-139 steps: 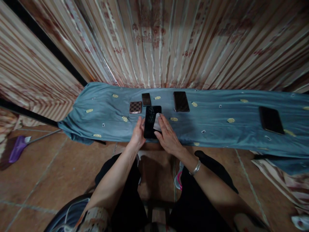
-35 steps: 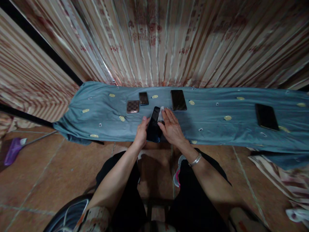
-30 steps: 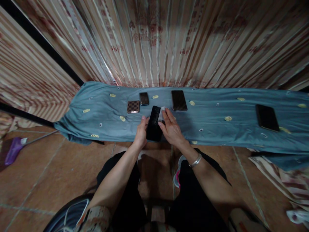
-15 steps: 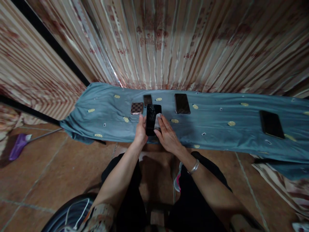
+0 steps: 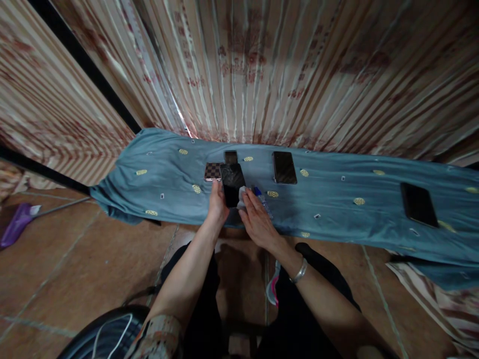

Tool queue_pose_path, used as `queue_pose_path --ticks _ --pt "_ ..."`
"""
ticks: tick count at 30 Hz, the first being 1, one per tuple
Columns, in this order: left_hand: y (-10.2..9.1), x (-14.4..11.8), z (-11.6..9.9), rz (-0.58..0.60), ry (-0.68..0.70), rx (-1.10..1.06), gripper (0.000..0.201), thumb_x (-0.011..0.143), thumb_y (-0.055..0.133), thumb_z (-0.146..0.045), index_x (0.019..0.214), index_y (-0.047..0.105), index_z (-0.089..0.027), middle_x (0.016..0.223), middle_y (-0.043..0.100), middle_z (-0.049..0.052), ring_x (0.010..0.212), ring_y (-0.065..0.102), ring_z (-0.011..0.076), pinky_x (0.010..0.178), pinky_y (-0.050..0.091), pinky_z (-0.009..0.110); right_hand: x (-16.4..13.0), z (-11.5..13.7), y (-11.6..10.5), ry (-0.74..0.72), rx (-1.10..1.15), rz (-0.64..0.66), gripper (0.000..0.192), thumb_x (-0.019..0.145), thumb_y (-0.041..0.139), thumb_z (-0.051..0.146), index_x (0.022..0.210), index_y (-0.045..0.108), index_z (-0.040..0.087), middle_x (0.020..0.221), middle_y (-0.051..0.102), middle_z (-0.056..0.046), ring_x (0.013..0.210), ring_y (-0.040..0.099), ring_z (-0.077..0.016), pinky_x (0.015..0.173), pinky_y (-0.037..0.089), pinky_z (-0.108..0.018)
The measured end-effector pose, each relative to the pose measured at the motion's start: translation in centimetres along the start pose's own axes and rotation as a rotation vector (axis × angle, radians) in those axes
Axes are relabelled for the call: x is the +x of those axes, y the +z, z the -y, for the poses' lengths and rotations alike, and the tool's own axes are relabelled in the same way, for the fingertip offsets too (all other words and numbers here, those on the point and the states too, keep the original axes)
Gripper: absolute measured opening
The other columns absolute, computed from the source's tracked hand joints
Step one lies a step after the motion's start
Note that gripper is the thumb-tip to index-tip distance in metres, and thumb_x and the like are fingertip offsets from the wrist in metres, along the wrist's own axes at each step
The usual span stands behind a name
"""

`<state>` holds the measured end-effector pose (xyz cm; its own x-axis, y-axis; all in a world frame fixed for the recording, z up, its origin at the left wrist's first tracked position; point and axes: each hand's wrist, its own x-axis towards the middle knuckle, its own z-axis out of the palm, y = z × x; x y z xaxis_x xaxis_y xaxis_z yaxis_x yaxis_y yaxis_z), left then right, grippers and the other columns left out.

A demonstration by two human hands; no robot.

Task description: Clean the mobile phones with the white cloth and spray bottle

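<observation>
Gripped along its left edge by the left hand (image 5: pixel 218 204), a black smartphone with a cracked screen (image 5: pixel 232 184) stands tilted up over the near edge of the blue-grey cloth-covered table (image 5: pixel 337 209). Right hand (image 5: pixel 257 223) has its fingers curled around a small white wipe (image 5: pixel 241 197), pressed against the phone's lower right corner. Just beside the right fingers lies a small clear bottle with a blue cap (image 5: pixel 262 199). Behind the held phone rest a checkered phone case (image 5: pixel 212 171) and a small dark phone (image 5: pixel 231 156), touching or nearly so. Further right lies a second dark smartphone (image 5: pixel 284 167), and well apart at the far right a third (image 5: pixel 417 204). A silver bangle (image 5: pixel 300 270) circles the right wrist.
</observation>
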<state>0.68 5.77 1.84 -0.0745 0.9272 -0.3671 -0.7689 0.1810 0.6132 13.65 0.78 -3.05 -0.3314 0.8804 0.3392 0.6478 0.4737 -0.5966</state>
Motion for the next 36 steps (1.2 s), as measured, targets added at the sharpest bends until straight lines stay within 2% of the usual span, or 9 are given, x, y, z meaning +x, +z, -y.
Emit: queue_pose_path --ticks 5,7,10,12,19,23,27,32,36 --pt "0.4 0.6 -0.4 0.003 -0.037 -0.014 0.057 0.103 0.029 -0.051 0.126 0.063 -0.012 0.11 0.076 0.014 0.11 0.07 0.0267 0.099 0.052 0.041 0.2 -1.0 -0.8 -0.057 0.032 -0.01 0.061 0.099 0.032 0.013 0.159 0.03 0.021 0.163 0.038 -0.01 0.151 0.034 -0.0218 0.123 0.034 -0.049" --pt "0.4 0.8 -0.4 0.01 -0.049 0.002 0.056 0.103 0.028 -0.049 0.122 0.065 -0.012 0.109 0.076 0.014 0.11 0.07 0.0263 0.098 0.053 0.041 0.5 -1.5 -1.2 -0.064 0.008 -0.039 0.057 0.099 0.033 0.013 0.156 0.04 0.022 0.157 0.047 -0.009 0.146 0.043 -0.022 0.121 0.039 -0.047" --pt "0.2 1.1 -0.3 0.035 -0.065 0.024 0.055 0.1 0.036 -0.055 0.118 0.067 -0.013 0.109 0.076 0.014 0.109 0.071 0.0271 0.098 0.053 0.04 0.9 -1.9 -1.7 -0.073 -0.075 -0.1 0.048 0.102 0.036 0.017 0.144 0.056 0.023 0.143 0.062 -0.009 0.132 0.057 -0.0233 0.115 0.046 -0.045" --pt "0.1 1.4 -0.1 0.048 -0.079 0.029 0.056 0.1 0.037 -0.056 0.117 0.068 -0.013 0.109 0.076 0.013 0.109 0.07 0.0269 0.098 0.053 0.039 1.2 -1.9 -2.0 -0.091 -0.137 -0.131 0.043 0.103 0.038 0.018 0.137 0.063 0.022 0.135 0.067 -0.009 0.122 0.062 -0.024 0.11 0.049 -0.044" --pt "0.7 1.5 0.4 0.022 -0.089 0.064 0.053 0.102 0.03 -0.051 0.112 0.067 -0.015 0.104 0.078 0.011 0.113 0.069 0.025 0.099 0.052 0.039 1.5 -1.0 -2.8 -0.144 -0.288 -0.181 0.035 0.103 0.045 0.02 0.126 0.071 0.019 0.125 0.073 -0.009 0.106 0.061 -0.0242 0.101 0.05 -0.041" --pt "1.1 1.2 0.9 0.01 -0.067 0.105 0.051 0.103 0.028 -0.048 0.106 0.068 -0.017 0.107 0.077 0.009 0.119 0.066 0.0242 0.103 0.05 0.039 1.4 -0.6 -2.5 -0.173 -0.338 -0.157 0.034 0.102 0.046 0.019 0.125 0.071 0.019 0.125 0.073 -0.008 0.108 0.06 -0.0243 0.098 0.049 -0.041" --pt "1.3 1.1 1.4 0.019 -0.018 0.173 0.049 0.102 0.029 -0.046 0.109 0.068 -0.017 0.112 0.076 0.009 0.124 0.063 0.025 0.107 0.048 0.041 1.3 -0.1 -2.0 -0.196 -0.375 -0.136 0.034 0.103 0.045 0.018 0.124 0.071 0.017 0.127 0.072 -0.01 0.111 0.058 -0.0246 0.096 0.049 -0.04" --pt "1.3 0.9 1.7 0.047 0.009 0.212 0.05 0.102 0.03 -0.048 0.115 0.067 -0.017 0.124 0.072 0.01 0.124 0.063 0.024 0.103 0.051 0.037 1.3 0.2 -2.1 -0.184 -0.353 -0.1 0.035 0.102 0.044 0.017 0.128 0.069 0.017 0.129 0.071 -0.011 0.113 0.057 -0.0248 0.098 0.049 -0.041" --pt "1.3 0.7 2.0 0.069 -0.021 0.171 0.048 0.102 0.035 -0.047 0.115 0.067 -0.014 0.116 0.075 0.011 0.117 0.067 0.0235 0.098 0.053 0.036 1.3 0.4 -2.2 -0.16 -0.258 -0.092 0.035 0.103 0.043 0.019 0.123 0.071 0.019 0.126 0.072 -0.009 0.113 0.059 -0.024 0.1 0.05 -0.041"
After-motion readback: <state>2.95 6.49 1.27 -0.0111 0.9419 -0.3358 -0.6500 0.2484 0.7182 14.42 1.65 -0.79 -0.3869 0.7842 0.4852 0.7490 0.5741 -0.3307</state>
